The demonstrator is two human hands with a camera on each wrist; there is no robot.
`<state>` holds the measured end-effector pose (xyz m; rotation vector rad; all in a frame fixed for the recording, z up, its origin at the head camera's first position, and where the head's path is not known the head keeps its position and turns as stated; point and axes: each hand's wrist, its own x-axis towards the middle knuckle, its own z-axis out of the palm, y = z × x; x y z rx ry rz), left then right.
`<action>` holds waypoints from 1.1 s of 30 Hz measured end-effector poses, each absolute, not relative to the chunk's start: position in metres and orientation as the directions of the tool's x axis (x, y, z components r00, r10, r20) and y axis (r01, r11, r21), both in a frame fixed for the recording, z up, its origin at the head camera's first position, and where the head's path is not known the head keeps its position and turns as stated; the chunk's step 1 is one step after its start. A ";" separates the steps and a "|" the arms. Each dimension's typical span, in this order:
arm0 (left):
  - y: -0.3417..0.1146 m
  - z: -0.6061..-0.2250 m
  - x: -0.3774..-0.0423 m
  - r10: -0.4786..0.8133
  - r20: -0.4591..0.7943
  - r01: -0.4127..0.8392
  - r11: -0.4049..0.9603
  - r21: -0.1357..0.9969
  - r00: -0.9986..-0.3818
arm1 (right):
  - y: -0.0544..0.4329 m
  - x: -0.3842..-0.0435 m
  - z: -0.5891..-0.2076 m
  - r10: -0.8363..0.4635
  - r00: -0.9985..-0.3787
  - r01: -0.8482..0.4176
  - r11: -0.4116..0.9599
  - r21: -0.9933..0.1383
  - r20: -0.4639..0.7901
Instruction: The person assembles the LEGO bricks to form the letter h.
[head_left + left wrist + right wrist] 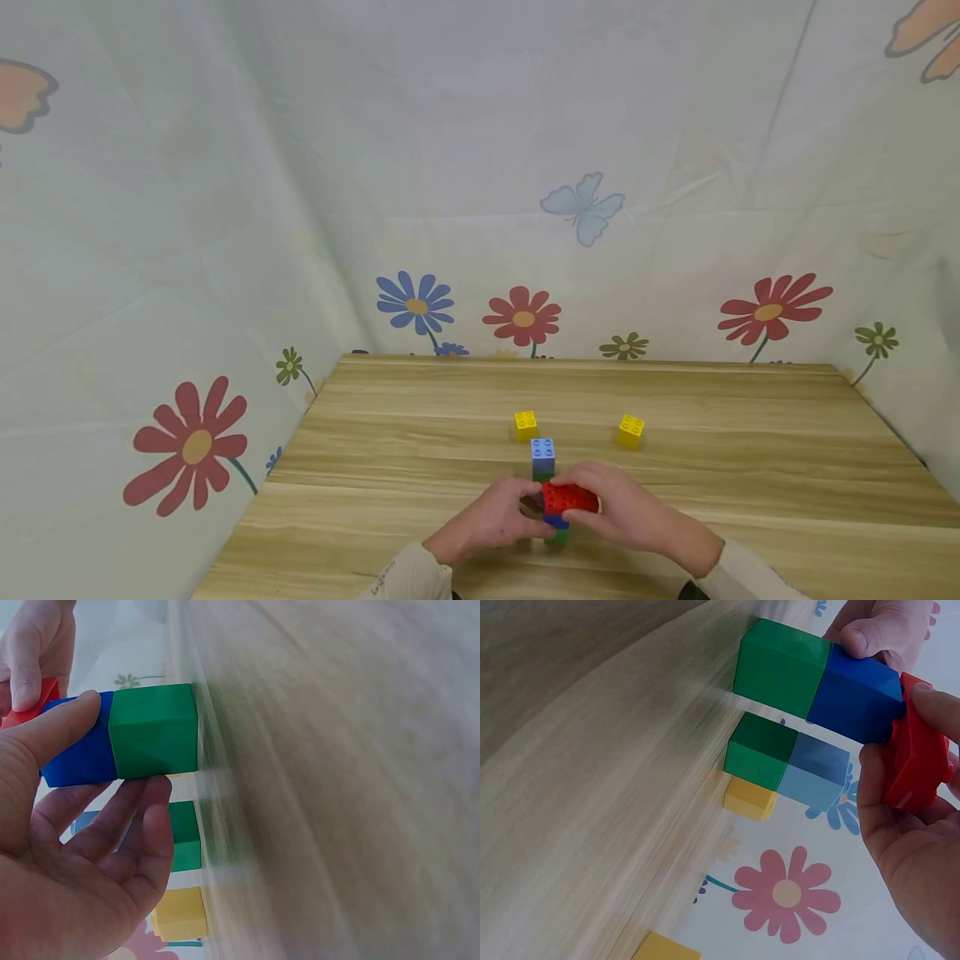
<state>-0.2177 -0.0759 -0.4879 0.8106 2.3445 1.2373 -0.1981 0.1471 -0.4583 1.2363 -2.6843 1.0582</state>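
— On the near part of the wood-grained desk [420, 433], what stands first?

— One upright pair: a green square toy block [154, 731] at the bottom, with a dark blue square toy block [79, 754] on top of it.

— Is it held?

— Yes. The left hand [504, 512] grips it from the side, thumb and fingers closed round the dark blue block.

— And the right hand [626, 510]?

— Its fingers pinch a longer red studded brick [558, 498] at the top of the dark blue block, jutting out to the right. Whether it is fully seated there, I cannot tell.

— Just beyond?

— Another upright pair, with a pale blue square block [543, 460] on a second green block [761, 750].

— Farther still?

— Two yellow studded blocks on the desk: one [526, 427] just behind the pale blue one, slightly left, the other [631, 432] well apart to the right. Behind the desk hangs a pale cloth [450, 150] printed with flowers and butterflies.
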 end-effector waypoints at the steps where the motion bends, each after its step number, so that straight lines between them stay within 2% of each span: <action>1: -0.076 -0.488 -0.218 0.639 -0.051 0.318 0.449 0.835 -0.768 | 0.147 -0.198 -0.458 -0.673 -0.691 -0.672 0.462 -0.579 0.265; 19: -0.077 -0.488 -0.217 0.638 -0.061 0.308 0.451 0.838 -0.768 | 0.148 -0.201 -0.456 -0.681 -0.686 -0.674 0.460 -0.578 0.257; 33: -0.076 -0.488 -0.217 0.632 -0.050 0.316 0.453 0.834 -0.773 | 0.146 -0.201 -0.453 -0.669 -0.716 -0.635 0.506 -0.584 0.199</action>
